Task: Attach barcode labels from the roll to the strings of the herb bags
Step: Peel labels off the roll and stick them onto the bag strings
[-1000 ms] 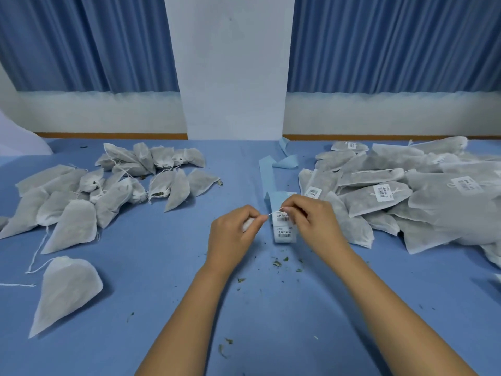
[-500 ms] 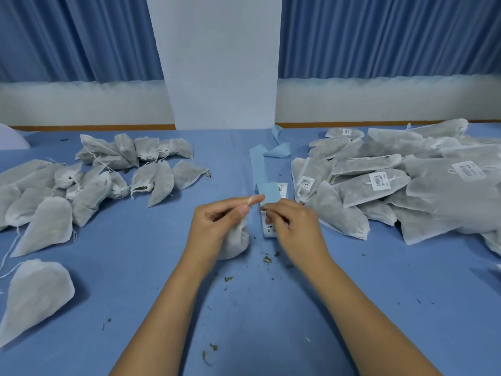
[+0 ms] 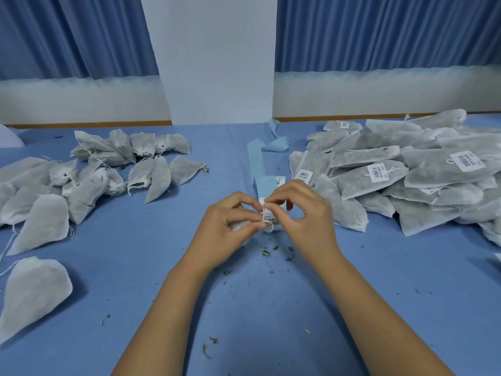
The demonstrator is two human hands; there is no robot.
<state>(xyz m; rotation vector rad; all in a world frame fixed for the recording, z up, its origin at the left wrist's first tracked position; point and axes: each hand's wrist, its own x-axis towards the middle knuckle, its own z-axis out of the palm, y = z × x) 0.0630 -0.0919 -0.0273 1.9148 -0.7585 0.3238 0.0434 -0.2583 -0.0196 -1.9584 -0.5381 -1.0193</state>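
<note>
Nearest, on the blue table [image 3: 271, 308], both forearms reach forward, and loose herb crumbs [image 3: 267, 252] lie just below the hands. The left hand [image 3: 226, 226] has its fingers curled. It cups a small white herb bag [image 3: 238, 226] underneath and pinches the lower edge of a white barcode label [image 3: 269, 217] between thumb and forefinger. The right hand [image 3: 302, 215], just beside it, pinches the upper edge of the same label with thumb and forefinger, its other fingers arched above. The label hangs between the two hands, just above the table. The string is too thin to make out.

Just beyond the fingertips lies the blue backing strip [image 3: 256, 164] of the label roll, with another label on it near the right hand. The strip runs away from the hands towards the wall. Well to the left of the left hand lies a spread of bare bags [image 3: 95, 172]. To the right of the right hand is a heap of labelled bags [image 3: 393, 172]. Farthest off are a white pillar [image 3: 217, 63] and blue curtains [image 3: 379, 31].
</note>
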